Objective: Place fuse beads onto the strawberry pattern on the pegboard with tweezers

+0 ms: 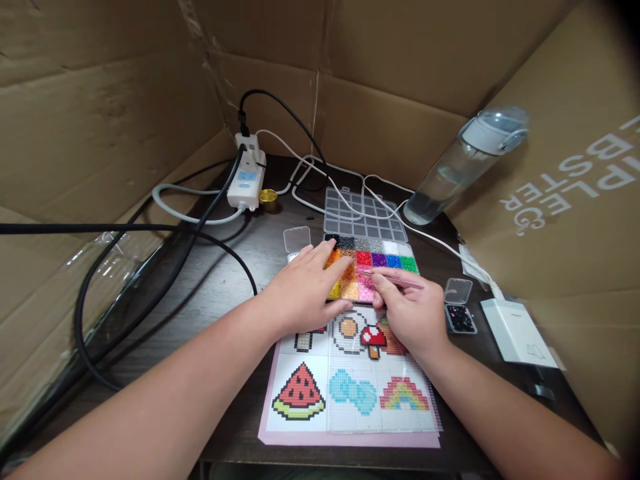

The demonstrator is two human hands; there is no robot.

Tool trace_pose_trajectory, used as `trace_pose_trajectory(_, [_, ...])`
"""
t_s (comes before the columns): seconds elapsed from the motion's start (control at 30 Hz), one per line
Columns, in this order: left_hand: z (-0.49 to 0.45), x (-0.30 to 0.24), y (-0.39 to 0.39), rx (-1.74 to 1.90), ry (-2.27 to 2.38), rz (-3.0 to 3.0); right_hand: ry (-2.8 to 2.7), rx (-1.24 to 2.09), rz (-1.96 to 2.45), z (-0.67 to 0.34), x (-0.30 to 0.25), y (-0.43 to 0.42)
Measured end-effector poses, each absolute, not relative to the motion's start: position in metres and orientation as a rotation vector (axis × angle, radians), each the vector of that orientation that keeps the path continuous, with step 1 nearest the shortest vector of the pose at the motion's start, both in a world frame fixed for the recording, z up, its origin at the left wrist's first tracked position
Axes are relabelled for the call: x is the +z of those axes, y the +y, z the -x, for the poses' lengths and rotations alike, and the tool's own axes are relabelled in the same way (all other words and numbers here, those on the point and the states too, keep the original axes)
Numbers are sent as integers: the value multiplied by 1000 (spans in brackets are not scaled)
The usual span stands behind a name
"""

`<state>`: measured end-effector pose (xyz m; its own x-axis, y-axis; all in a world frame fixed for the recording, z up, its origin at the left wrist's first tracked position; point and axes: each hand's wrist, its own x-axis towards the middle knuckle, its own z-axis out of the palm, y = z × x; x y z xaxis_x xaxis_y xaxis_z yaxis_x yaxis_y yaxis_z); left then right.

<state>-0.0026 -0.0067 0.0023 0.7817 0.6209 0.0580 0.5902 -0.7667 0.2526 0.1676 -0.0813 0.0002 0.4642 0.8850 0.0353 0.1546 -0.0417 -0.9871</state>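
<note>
While the right hand (415,313) clenches its fingers on pink tweezers (411,283), tips toward nine o'clock over the bead box (364,259), the left hand (306,290) lies spread, grasping nothing; the tweezers look light, springy, probably best pinched mid-shank.

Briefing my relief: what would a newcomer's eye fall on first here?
First, the bright bead box at the centre, the left hand spread over it and the right hand holding pink tweezers there. Then the watermelon picture below, and the clear bottle at upper right.
</note>
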Motion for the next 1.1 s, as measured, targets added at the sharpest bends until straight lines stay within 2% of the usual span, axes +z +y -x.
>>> trace_pose_trajectory(0.43, [2, 2, -5, 201, 943, -2739, -1113, 487, 1527, -178, 33, -128])
trace_pose_trajectory(0.7, [1, 3, -5, 186, 935, -2735, -1123, 623, 1655, -188, 20, -177])
trace_pose_trajectory(1.1, [1, 2, -4, 185, 927, -2751, -970, 882, 1617, -193, -14, -189])
